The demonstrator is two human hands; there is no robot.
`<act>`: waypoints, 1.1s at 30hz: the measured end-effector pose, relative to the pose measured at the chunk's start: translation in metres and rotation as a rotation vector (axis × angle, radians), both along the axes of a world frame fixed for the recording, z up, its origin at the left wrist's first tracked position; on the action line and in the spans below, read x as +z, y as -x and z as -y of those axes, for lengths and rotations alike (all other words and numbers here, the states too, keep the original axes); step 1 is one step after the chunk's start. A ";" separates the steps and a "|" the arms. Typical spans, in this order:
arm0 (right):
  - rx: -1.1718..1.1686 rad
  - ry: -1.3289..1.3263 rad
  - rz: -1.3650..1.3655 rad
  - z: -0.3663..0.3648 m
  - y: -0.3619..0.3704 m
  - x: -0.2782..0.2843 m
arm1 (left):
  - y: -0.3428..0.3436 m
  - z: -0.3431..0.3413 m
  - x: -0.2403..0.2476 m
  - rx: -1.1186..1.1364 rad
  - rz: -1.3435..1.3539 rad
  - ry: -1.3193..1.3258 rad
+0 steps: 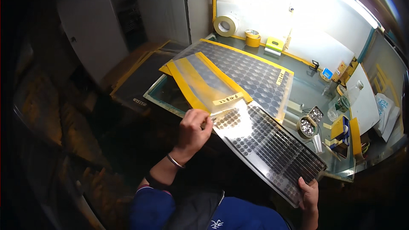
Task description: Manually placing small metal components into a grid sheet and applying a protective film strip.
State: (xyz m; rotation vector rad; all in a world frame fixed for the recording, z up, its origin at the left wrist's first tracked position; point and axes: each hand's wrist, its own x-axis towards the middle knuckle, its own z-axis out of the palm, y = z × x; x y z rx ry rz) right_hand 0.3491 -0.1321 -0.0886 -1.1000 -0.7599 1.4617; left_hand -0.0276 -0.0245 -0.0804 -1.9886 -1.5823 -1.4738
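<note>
My right hand grips the near right corner of a long film sheet printed with rows of dark round dots and stripes. The sheet tilts up to the left, with a bright glare on its far end. That end meets the mouth of a clear sleeve edged in yellow tape, with a handwritten label. My left hand is closed at the sleeve's near left corner, pinching its edge. Whether its fingers also touch the film sheet is hidden.
A larger dotted sheet with yellow borders lies beneath on the glass table. Tape rolls stand along the back. At right are a round tin of small shiny pieces, a clear bottle and a blue-yellow box.
</note>
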 end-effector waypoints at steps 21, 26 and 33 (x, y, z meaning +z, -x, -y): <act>0.528 0.242 -0.324 -0.088 0.120 0.000 | -0.082 0.009 0.015 -0.607 -0.348 0.033; 0.731 0.252 -0.413 -0.122 0.140 -0.037 | -0.042 0.004 0.021 -0.564 -0.277 0.074; 0.864 0.085 0.047 -0.094 0.111 0.016 | 0.047 0.035 0.024 -0.500 -0.065 0.430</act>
